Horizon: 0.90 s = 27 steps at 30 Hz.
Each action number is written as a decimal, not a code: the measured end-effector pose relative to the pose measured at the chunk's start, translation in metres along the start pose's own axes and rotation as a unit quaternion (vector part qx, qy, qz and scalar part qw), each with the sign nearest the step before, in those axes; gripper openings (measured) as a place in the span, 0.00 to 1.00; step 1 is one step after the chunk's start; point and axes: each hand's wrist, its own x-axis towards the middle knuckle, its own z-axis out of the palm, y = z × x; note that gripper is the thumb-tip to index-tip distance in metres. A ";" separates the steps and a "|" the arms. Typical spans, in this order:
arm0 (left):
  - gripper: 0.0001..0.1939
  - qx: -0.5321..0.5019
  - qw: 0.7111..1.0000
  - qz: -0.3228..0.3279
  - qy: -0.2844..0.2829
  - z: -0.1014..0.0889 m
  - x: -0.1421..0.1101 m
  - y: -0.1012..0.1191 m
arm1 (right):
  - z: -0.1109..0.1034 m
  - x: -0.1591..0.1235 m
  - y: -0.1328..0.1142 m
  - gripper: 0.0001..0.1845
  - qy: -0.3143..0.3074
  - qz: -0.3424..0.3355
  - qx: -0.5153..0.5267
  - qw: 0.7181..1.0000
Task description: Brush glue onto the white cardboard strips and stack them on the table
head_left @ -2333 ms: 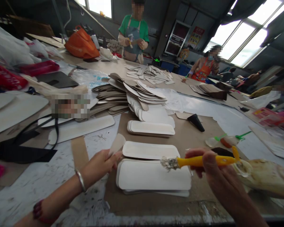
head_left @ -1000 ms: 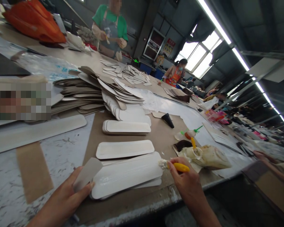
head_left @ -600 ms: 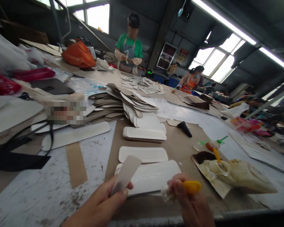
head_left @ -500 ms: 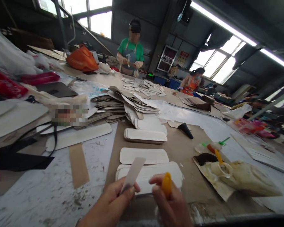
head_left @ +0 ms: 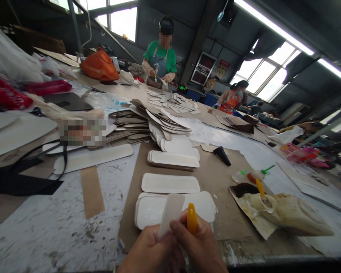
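Observation:
My left hand [head_left: 153, 250] is closed round the lower end of a pale, flat strip [head_left: 172, 212] that stands tilted up. My right hand [head_left: 197, 242] meets it there, thumb against the strip's edge. A yellow-handled tool [head_left: 192, 219] is gripped in that same hand; its working end is hidden. Just beyond my hands lies a low stack of white rounded panels [head_left: 150, 210]. Behind that sits a single white panel [head_left: 170, 183], then another small stack of panels [head_left: 173, 159].
To the right, a cut-open, stained plastic bottle [head_left: 298, 212] lies with a yellow handle [head_left: 260, 187] sticking out. A black cone [head_left: 222, 155] and small green-tipped bottles [head_left: 255, 174] are behind it. Larger panel piles [head_left: 130, 125] stand ahead. Two co-workers [head_left: 160, 57] work farther back.
My hands have come together at the strip's lower end; the right hand moved left to touch it. The strip now stands more upright and shows its broad face.

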 end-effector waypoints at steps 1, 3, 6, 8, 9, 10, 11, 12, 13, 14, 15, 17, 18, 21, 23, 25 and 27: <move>0.27 0.004 1.000 0.002 -0.001 0.000 -0.001 0.002 | 0.000 0.000 -0.001 0.20 0.002 -0.003 -0.006 1.000; 0.24 0.009 1.000 -0.001 -0.001 -0.002 -0.004 0.007 | -0.001 0.002 -0.001 0.21 0.007 -0.011 -0.023 1.000; 0.23 -0.020 1.000 -0.020 0.001 -0.005 -0.007 0.012 | -0.003 0.006 0.004 0.21 0.018 -0.016 -0.035 0.999; 0.24 -0.059 0.998 -0.028 0.016 -0.007 -0.007 0.012 | -0.004 0.009 0.008 0.21 0.030 -0.015 -0.042 0.999; 0.24 -0.073 0.996 -0.029 0.031 -0.008 -0.006 0.010 | -0.005 0.010 0.009 0.21 0.038 -0.016 -0.050 0.998; 0.24 -0.080 0.995 -0.031 0.048 -0.008 -0.004 0.009 | -0.006 0.011 0.010 0.21 0.050 -0.020 -0.063 0.997; 0.23 -0.084 0.994 -0.033 0.067 -0.008 -0.003 0.008 | -0.006 0.012 0.010 0.21 0.068 -0.025 -0.079 0.994; 0.23 -0.087 0.992 -0.030 0.086 -0.008 -0.002 0.007 | -0.007 0.013 0.009 0.22 0.088 -0.029 -0.094 0.991; 0.23 -0.092 0.990 -0.023 0.104 -0.008 0.000 0.006 | -0.007 0.013 0.009 0.22 0.106 -0.032 -0.105 0.988; 0.23 -0.098 0.988 -0.014 0.121 -0.009 0.001 0.005 | -0.008 0.013 0.008 0.22 0.120 -0.033 -0.110 0.986; 0.23 -0.104 0.985 -0.005 0.135 -0.009 0.002 0.005 | -0.008 0.014 0.007 0.22 0.130 -0.033 -0.106 0.985; 0.24 -0.107 0.982 0.010 0.152 -0.009 0.003 0.004 | -0.007 0.014 0.008 0.22 0.142 -0.028 -0.077 0.987; 0.25 -0.101 0.983 0.016 0.156 -0.010 0.003 0.004 | -0.007 0.015 0.009 0.22 0.147 -0.025 -0.054 0.987; 0.26 -0.051 0.987 0.046 0.145 -0.010 0.001 0.002 | -0.005 0.014 0.012 0.22 0.165 -0.008 0.022 0.986; 0.22 0.038 0.986 0.074 0.142 -0.010 -0.001 -0.004 | -0.005 0.012 0.012 0.22 0.173 0.007 0.073 0.982; 0.16 0.151 0.975 0.095 0.131 -0.011 -0.003 -0.015 | -0.009 0.007 0.008 0.23 0.178 0.030 0.113 0.977; 0.10 0.252 0.959 0.092 0.095 -0.015 -0.005 -0.029 | -0.017 0.003 0.001 0.23 0.174 0.057 0.110 0.977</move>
